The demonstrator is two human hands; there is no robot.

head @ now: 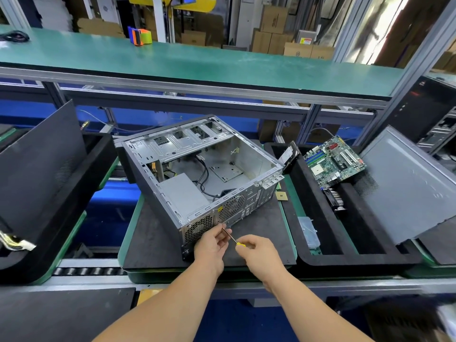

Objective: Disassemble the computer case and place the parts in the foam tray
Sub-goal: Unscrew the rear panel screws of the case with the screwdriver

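Grip, right: our right hand (256,250) is curled round the yellow handle of a screwdriver (233,239), just in front of the case's rear panel.
Grip, left: our left hand (212,245) pinches the screwdriver's metal shaft between fingers and thumb, close to the tip, which meets the rear corner of the case.
Computer case (197,174): we log it lying on its side on a dark mat (153,243), open face up, rear panel with fan grilles turned toward us.
Case contents: a grey power supply (182,193) sits in the near left corner; black cables (204,178) trail over the floor of the case; bare drive bays run along the far side.
Foam tray (320,260): black, to the right of the case, on the same counter.
Tray contents: a green motherboard (333,161) leans in the far slot; a drive (291,154) stands tilted at the far left corner; a finned cooler (335,199) lies in a middle slot; a grey side panel (407,183) leans over the right end.
Loose item: a small square chip (282,196) rests on the mat, between case and tray.
Second tray (49,193): we note another black foam tray at left with a dark panel leaning in it.
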